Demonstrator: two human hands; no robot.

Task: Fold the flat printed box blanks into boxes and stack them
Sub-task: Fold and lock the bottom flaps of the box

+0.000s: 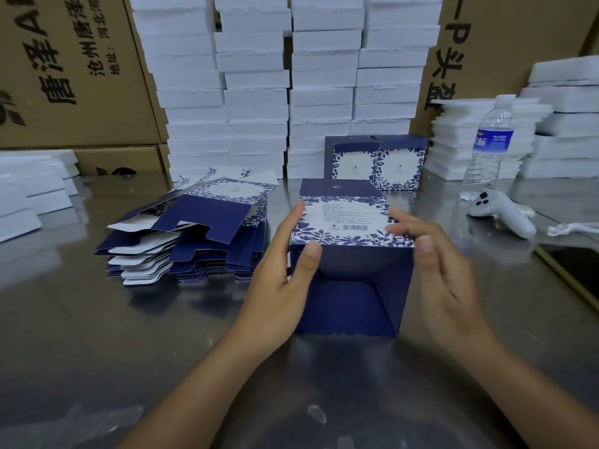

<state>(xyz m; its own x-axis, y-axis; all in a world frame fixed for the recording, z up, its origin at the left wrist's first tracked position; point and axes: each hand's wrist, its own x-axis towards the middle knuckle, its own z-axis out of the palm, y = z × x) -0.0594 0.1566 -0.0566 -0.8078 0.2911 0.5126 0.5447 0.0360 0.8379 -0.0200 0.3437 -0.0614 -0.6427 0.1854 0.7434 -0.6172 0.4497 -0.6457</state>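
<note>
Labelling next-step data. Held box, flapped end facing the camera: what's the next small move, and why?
Probably press the navy flaps flush with the right hand. They look sunk inward, not flat, so that end of the box seems unlocked. The left hand grips its left side, thumb on the near edge; the right is blurred beside the right edge, grip unclear.

Single head-worn view looks forward and down, close over the table [97,335].

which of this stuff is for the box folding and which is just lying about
Job: half-folded navy floral box; pile of flat navy blanks; two finished floral boxes.
Lying about: clear plastic water bottle; white handheld controller; white foam slabs; brown cartons.
</note>
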